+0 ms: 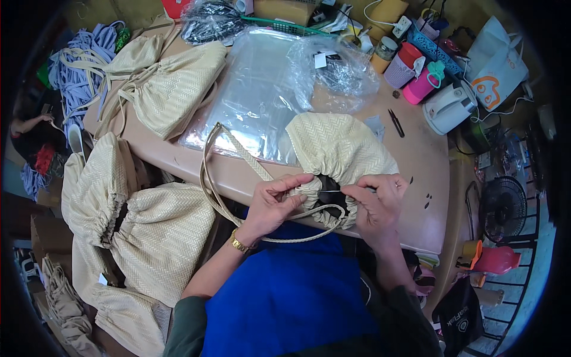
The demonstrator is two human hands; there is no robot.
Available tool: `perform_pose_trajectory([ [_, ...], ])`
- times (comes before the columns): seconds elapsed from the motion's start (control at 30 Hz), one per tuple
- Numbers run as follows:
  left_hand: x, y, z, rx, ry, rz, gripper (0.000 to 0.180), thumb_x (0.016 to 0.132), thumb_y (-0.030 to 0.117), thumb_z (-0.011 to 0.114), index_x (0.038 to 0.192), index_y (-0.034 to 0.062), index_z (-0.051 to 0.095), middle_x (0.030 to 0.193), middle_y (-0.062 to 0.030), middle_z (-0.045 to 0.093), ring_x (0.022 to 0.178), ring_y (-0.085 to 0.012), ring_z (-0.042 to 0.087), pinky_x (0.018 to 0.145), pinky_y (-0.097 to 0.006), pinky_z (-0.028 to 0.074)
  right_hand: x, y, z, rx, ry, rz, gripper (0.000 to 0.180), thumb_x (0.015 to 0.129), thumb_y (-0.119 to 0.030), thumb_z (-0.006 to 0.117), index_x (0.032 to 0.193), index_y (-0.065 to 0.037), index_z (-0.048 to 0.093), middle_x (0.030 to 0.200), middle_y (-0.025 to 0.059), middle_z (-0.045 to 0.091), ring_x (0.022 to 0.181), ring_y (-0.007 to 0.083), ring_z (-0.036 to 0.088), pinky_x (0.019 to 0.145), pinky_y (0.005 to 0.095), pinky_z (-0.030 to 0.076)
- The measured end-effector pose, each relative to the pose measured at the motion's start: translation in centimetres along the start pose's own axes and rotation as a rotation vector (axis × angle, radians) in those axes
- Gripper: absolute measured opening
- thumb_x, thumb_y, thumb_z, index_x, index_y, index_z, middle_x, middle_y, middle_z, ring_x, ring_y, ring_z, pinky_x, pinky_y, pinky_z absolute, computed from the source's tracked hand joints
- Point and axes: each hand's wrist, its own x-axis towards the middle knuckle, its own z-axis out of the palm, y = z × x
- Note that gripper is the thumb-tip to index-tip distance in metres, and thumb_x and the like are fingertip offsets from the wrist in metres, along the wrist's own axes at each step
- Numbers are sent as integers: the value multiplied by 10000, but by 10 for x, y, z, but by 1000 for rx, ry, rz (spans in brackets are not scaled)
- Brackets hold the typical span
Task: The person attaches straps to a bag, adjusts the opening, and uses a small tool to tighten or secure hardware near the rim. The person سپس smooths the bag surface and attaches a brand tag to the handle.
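Note:
A cream drawstring bag (342,143) in a herringbone weave lies at the table's front edge, its gathered mouth toward me and its lining dark. With thumb and fingers, my left hand (278,199) pinches the gathered rim on the left side of the mouth. On the other side my right hand (376,201) is closed on a thin, shiny needle-like tool (331,191), which spans the opening toward my left fingers. Its tip is too small to make out. A flat cream strap (244,152) loops from the bag past my left wrist.
Clear plastic sleeves (250,89) lie behind the bag, beside a crumpled plastic bag (339,74). More cream drawstring bags (163,232) are piled at the left. Black thread snips (396,123) lie at right, near a pink bottle (423,83) and a white appliance (449,107).

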Motion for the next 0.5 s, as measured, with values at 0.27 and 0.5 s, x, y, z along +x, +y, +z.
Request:
perform_pose_trajectory([
  [0.27,-2,1,1,-9,4,16,377,877,-80,598,1251,-41,629,1019,-15,631,872,-47,556,767,-192,464,8,-4,-1,-150,-76,-59,297,678,-14,621,925,-156,707,896,-25,594,836,172,565,821,404,321],
  [0.5,-3,6,0,23,-4,-36,374,853,-98,637,1226,-60,634,1057,-56,655,973,-94,584,867,-223,458,18,-8,-10,-46,-159,-17,360,625,55,662,928,-129,724,891,61,561,833,245,552,738,367,389],
])
